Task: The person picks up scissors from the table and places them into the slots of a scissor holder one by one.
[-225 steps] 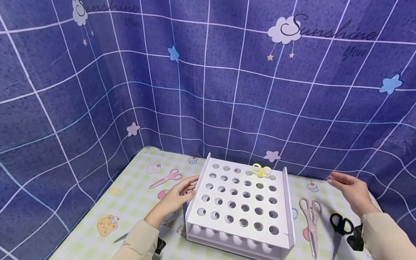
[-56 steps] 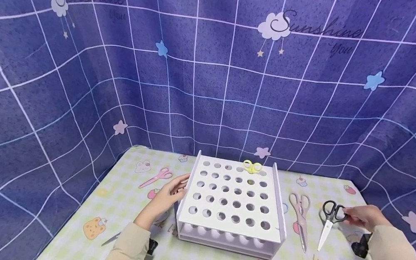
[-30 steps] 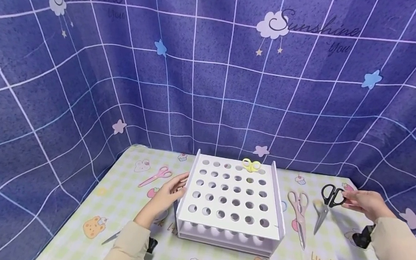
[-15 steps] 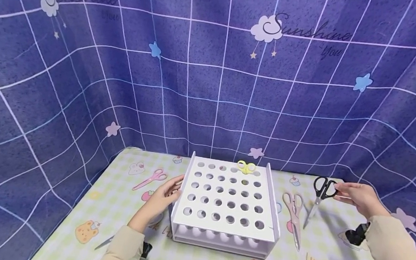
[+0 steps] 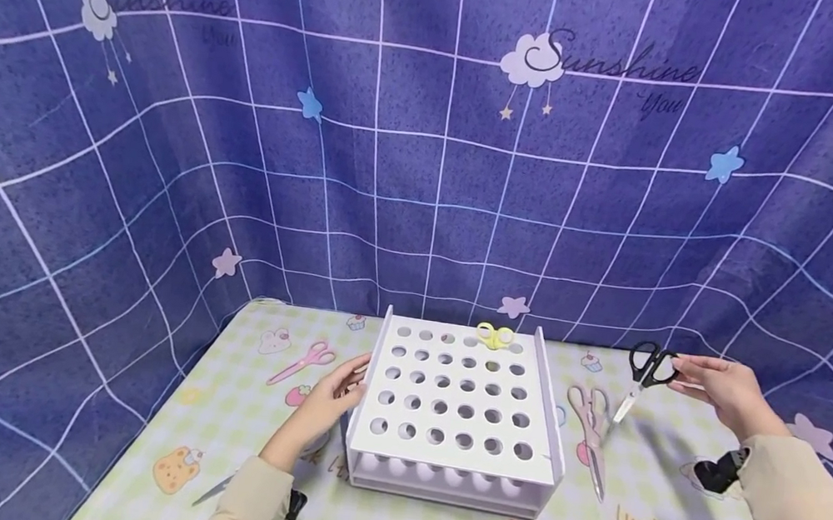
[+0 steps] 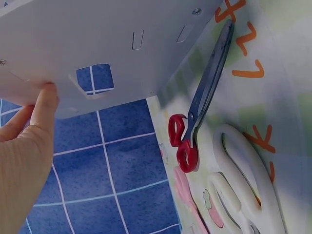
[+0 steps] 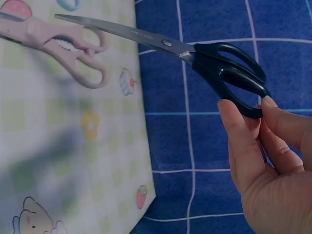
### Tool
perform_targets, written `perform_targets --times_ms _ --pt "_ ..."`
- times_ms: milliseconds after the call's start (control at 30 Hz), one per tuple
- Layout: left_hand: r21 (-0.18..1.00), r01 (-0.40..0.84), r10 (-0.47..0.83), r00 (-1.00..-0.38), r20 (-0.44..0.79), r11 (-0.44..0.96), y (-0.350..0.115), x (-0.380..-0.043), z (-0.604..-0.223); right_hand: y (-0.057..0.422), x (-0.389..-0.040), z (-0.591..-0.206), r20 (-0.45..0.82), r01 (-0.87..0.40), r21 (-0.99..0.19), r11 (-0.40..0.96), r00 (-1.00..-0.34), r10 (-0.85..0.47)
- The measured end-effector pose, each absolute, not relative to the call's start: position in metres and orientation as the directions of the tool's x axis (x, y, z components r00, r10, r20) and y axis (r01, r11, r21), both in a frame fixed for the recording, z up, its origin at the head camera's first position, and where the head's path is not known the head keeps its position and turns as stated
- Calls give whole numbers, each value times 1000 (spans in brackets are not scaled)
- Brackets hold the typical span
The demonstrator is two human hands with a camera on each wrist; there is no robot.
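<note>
My right hand point(image 5: 726, 394) pinches one handle loop of black-handled scissors point(image 7: 207, 68) between thumb and fingers. The scissors hang raised above the table's right side, blades slanting down and left. A white rack point(image 5: 453, 397) with rows of round holes stands mid-table. Yellow scissors point(image 5: 494, 343) sit in a hole of its back row, handles up, blades hidden below. My left hand point(image 5: 328, 398) rests against the rack's left side panel. In the left wrist view its fingertips touch that panel point(image 6: 112, 44) near a square cutout, fingers extended.
Pinkish kitchen scissors point(image 5: 595, 453) lie right of the rack, beside a partly hidden light-blue handle point(image 5: 561, 414). To its left are pink scissors point(image 5: 298, 363), red-handled scissors point(image 6: 192, 117) and white-handled scissors point(image 6: 265, 185). A patterned curtain point(image 5: 425, 169) hangs behind.
My right hand came down from above the table, took the black-handled scissors by a loop and raised them, moving slightly left. The left hand stays at the rack's side.
</note>
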State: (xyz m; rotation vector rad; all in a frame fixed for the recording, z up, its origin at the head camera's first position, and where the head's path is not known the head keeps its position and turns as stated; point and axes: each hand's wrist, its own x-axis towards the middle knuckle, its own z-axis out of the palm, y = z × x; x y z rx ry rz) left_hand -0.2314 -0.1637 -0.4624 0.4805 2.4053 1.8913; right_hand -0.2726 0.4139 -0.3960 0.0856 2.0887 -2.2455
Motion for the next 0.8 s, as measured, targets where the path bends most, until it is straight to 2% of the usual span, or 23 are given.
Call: perform_targets --times_ms 267,500,700,800 --pt "956 202 261 -954 145 210 -164 -231 -462 405 -272 -383 -42 42 -998 -54 -999 -2" --pt "956 210 269 -951 151 204 -164 -230 -462 401 -270 -370 5 -3 -995 -101 -1000 -18" --pt "958 205 279 -949 145 200 -165 -231 -460 395 -270 -357 9 -9 -999 -45 -1000 8" --pt "958 200 274 -951 140 206 -165 -231 -459 389 -272 -348 19 -20 -998 -63 -1000 14"
